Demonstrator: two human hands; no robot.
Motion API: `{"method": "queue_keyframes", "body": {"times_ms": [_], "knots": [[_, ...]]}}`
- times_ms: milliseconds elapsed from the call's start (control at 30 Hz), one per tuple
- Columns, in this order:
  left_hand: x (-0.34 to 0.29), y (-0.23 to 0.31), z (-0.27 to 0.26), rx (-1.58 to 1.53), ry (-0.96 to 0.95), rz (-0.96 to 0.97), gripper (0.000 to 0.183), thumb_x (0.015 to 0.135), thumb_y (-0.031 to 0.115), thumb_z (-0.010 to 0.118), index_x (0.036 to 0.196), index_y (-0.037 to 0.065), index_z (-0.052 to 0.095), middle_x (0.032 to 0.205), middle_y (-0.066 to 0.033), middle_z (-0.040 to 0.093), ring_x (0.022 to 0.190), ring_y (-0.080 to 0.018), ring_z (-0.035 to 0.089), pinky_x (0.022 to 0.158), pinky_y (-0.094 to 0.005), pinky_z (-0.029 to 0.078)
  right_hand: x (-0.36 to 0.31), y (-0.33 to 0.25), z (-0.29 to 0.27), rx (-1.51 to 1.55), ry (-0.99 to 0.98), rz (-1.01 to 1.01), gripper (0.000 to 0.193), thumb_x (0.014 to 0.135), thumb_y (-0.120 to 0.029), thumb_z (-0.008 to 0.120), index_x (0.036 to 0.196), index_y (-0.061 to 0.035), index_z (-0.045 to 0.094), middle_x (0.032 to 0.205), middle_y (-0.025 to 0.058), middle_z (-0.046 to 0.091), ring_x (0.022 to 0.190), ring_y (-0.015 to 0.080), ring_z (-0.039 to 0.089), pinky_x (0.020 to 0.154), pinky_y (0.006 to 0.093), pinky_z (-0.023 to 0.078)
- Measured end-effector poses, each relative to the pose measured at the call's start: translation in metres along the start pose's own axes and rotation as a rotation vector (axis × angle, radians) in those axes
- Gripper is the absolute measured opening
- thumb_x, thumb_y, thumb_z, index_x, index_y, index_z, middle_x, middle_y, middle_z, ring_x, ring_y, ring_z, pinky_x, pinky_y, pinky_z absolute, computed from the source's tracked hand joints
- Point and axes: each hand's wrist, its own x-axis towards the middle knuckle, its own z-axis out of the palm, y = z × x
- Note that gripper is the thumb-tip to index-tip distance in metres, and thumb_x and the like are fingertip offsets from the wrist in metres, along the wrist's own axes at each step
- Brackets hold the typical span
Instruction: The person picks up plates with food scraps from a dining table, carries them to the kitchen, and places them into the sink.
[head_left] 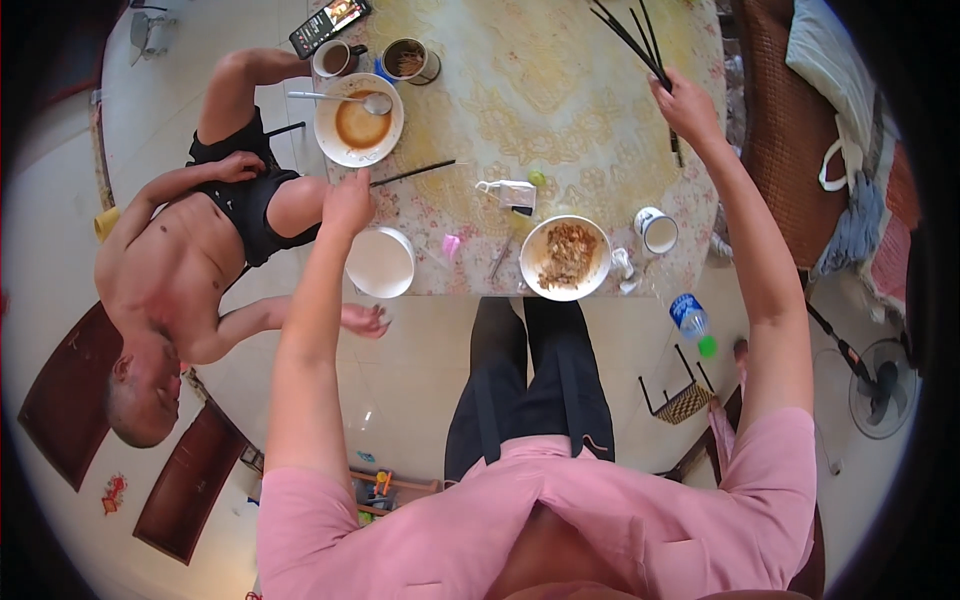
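Note:
My right hand (688, 108) is closed around several black chopsticks (633, 50), which fan out past the fingers over the right side of the table. My left hand (350, 203) is closed on a dark chopstick (414, 173) that points right across the tabletop. Just beyond the left hand stands a white bowl (330, 135) with brown liquid and a spoon (375, 103) in it. Nearer me, beside my left wrist, is a plain white bowl (380, 262). Another white bowl (532, 275), holding brown food scraps, sits at the table's near edge.
On the patterned tablecloth (540, 80) are a phone (330, 25), a dark mug (333, 60), a tin (425, 68), a white cup (658, 231), a green fruit (537, 178) and crumpled tissue (622, 264). A plastic bottle (690, 318) shows past the near edge. Another person (185, 240) sits at left.

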Motion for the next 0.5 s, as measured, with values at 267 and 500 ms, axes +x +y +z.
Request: {"method": "queue_keyframes", "body": {"times_ms": [267,500], "knots": [[-0.030,0.054,-0.054,-0.283,0.362,-0.017,0.026,0.075,0.013,0.045,0.098,0.002,0.041,0.086,-0.0190,0.054,0.073,-0.0365,0.054,0.062,-0.0447,0.043,-0.096,-0.110,0.013,1.115,-0.278,0.382,0.032,0.084,-0.034,0.047,0.080,-0.0018,0.052,0.065,0.0053,0.057,0.051,0.0107,0.052,0.047,0.0248,0.041],[-0.134,0.175,-0.007,-1.625,-0.321,-0.335,0.021,0.085,0.015,0.041,0.105,0.008,0.042,0.071,-0.0015,0.052,0.053,-0.0076,0.048,0.051,-0.0201,0.041,-0.246,-0.198,0.107,1.603,-0.480,0.785,0.039,0.080,-0.040,0.055,0.090,-0.0024,0.054,0.066,0.0023,0.052,0.042,0.0058,0.039,0.038,0.0202,0.034]]}}
